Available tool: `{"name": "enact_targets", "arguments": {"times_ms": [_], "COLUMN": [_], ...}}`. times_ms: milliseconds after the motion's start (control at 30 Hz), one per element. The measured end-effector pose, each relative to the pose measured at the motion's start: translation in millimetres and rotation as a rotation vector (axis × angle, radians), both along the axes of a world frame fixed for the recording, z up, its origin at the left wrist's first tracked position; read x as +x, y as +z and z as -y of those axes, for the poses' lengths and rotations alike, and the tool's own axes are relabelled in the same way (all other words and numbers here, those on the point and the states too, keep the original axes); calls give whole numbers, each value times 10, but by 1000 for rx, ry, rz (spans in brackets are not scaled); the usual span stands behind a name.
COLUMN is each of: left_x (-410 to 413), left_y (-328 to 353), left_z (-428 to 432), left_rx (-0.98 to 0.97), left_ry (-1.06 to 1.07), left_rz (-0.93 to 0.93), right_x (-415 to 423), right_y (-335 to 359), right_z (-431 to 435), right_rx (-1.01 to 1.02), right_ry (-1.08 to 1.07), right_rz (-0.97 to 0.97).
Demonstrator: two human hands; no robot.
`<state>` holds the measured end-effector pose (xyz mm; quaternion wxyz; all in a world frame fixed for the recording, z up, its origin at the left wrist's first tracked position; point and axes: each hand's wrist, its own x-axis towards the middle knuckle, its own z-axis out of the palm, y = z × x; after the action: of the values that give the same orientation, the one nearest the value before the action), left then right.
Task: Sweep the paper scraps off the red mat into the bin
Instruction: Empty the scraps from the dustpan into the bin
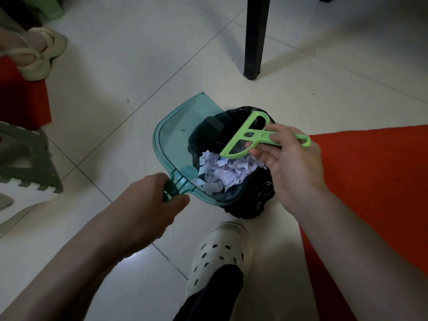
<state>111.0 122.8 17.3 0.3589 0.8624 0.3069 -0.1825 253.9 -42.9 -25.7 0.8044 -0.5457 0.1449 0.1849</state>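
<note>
A clear teal dustpan (176, 140) is tilted over a small bin lined with a black bag (252, 200). My left hand (150, 200) grips the dustpan's handle at its near end. A heap of white paper scraps (224, 174) lies at the pan's lower right side, over the bin's mouth. My right hand (287, 165) holds a light green hand brush (252, 137) by its handle, with the brush head just above the scraps. The red mat (370, 181) spreads on the floor to the right, partly under my right arm.
White floor tiles all around. A black table leg (254, 38) stands behind the bin. A grey-green stool (25, 158) and a red object (23, 98) are at the left, with another person's sandalled foot (34, 52) above. My white clog (220, 256) is near the bin.
</note>
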Motion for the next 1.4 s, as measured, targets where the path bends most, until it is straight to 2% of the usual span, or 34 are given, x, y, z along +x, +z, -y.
{"name": "enact_targets", "arguments": {"times_ms": [167,233,367,467,633,733,833,933,1067,1167,1400], "left_x": [5,3,3,7,15,14,7,15,34,43,47], "left_y": [20,22,16,23,66,87,97,112,164,210,277], "left_z": [-4,-12,-30,-43,-42,-35,-52,-65,-70,-73,-101], "left_rx": [-40,-43,-51,-45,-12,3,21,25,45,57,91], "left_ry": [30,32,39,36,14,13,10,25,8,-4,-2], "left_rz": [47,55,55,60,71,68,63,68,70,66,49], "right_x": [-160,-179,-84,-7,-72,-64,34,133,110,114,334], "right_y": [-17,-66,-137,-116,-72,-109,-134,-132,-107,-125,-161], "right_z": [-30,-38,31,91,-10,-53,11,106,89,48,93], "right_rx": [-34,-87,-204,-153,-41,-164,-273,-276,-172,-231,-421], "right_ry": [344,417,346,307,492,529,419,359,477,537,394], "right_rz": [85,96,114,133,166,221,265,277,260,266,286]}}
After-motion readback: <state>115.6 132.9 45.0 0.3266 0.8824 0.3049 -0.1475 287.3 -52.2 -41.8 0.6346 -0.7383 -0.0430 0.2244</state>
